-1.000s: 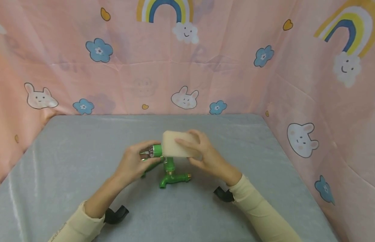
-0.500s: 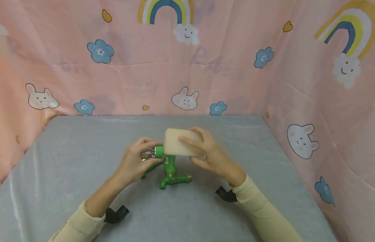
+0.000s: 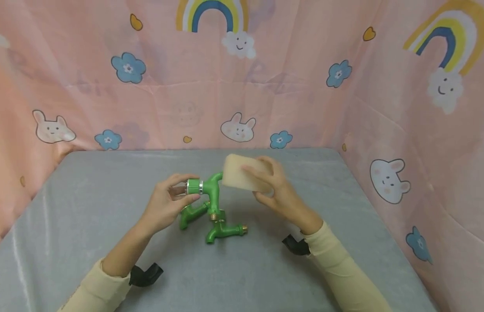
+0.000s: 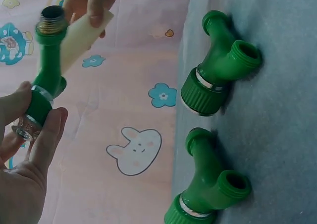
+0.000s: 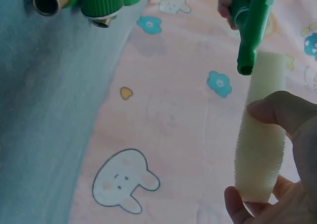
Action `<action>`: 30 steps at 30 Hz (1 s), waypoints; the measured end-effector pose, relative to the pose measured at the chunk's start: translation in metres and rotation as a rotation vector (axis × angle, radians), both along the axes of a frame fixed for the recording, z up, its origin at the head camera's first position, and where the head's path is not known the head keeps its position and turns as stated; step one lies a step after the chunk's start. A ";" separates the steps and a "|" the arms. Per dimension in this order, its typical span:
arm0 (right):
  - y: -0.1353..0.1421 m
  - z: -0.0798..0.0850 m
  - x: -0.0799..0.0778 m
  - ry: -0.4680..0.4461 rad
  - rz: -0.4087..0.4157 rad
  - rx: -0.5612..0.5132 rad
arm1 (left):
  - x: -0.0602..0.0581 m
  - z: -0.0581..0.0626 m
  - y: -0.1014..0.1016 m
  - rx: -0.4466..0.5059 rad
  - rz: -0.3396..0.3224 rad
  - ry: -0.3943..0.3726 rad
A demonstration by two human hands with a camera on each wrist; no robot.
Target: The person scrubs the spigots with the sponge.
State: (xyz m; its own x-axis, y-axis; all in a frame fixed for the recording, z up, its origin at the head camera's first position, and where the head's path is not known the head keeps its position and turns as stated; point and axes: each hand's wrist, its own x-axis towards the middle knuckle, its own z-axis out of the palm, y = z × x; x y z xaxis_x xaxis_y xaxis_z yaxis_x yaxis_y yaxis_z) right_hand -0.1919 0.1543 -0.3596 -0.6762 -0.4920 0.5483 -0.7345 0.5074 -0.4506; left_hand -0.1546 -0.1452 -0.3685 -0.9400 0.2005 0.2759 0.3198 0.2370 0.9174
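My left hand (image 3: pixel 164 203) holds a green faucet (image 3: pixel 212 193) up off the table, its thumb and fingers around the ribbed knob. The faucet's brass-coloured threaded end points down in the head view. In my right hand (image 3: pixel 281 193) is a cream sponge block (image 5: pixel 260 154), pinched between thumb and fingers. The sponge lies right by the faucet's spout; whether they touch, I cannot tell. Below, two more green faucets lie on the table: one (image 3: pixel 193 214) at the left, partly behind the held one, and one (image 3: pixel 226 230) nearer the front.
A grey cloth covers the table (image 3: pixel 242 277). A pink curtain (image 3: pixel 168 99) with printed rabbits, flowers and rainbows hangs behind it and along the sides. Black curved pieces (image 3: pixel 146 275) stick out by both sleeves.
The sponge has moved right and up with my right hand, uncovering the held faucet's body. My left hand has shifted slightly left with the faucet. The two lying faucets stay put.
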 end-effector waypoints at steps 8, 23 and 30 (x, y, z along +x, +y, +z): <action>-0.009 0.000 0.011 0.000 0.104 -0.026 | -0.005 -0.008 0.007 0.127 -0.124 -0.129; -0.001 -0.005 -0.004 -0.056 0.036 -0.027 | -0.008 -0.019 0.000 0.248 -0.210 -0.412; -0.015 -0.001 0.011 0.031 0.153 -0.023 | -0.008 -0.026 0.012 0.219 -0.273 -0.513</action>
